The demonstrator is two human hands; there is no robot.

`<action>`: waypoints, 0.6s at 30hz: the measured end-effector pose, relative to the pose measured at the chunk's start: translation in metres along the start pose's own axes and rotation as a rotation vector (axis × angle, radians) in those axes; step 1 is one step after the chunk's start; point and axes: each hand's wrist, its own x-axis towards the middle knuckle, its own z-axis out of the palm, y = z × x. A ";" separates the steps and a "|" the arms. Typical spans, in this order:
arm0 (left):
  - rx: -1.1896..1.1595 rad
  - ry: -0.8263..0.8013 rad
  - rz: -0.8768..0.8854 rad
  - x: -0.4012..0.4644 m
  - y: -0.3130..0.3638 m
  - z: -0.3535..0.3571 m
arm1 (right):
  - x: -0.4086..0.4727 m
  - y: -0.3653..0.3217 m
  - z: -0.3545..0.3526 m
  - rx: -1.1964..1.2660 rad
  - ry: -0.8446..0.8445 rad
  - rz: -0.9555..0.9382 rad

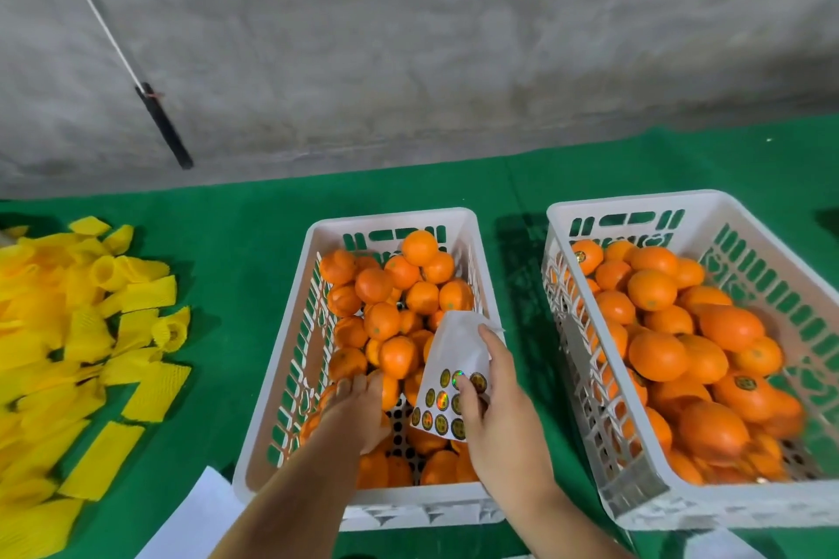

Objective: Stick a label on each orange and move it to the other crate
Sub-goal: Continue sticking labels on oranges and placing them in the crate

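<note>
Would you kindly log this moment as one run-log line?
left hand: reaching among oranges in left crate | right hand: holding label sheet | right crate: holds labelled oranges

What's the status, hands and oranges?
Left hand reaching into left crate. Right hand holds label sheet. Right crate holds labelled oranges. Nothing blocking.

Two white slotted crates are set side by side on the green desk, the left crate partly filled with oranges and the right crate piled with labelled oranges. A white label sheet with round dark-and-gold stickers along its near end is held tilted over the left crate.
</note>
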 end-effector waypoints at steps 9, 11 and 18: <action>-0.030 0.098 0.058 0.013 0.004 -0.001 | 0.002 0.002 0.000 -0.008 0.000 -0.001; 0.088 0.150 0.053 0.014 0.005 0.003 | 0.001 0.003 0.000 -0.005 -0.002 -0.004; 0.171 0.103 0.108 0.020 0.005 0.009 | 0.002 0.004 0.001 -0.013 0.001 -0.023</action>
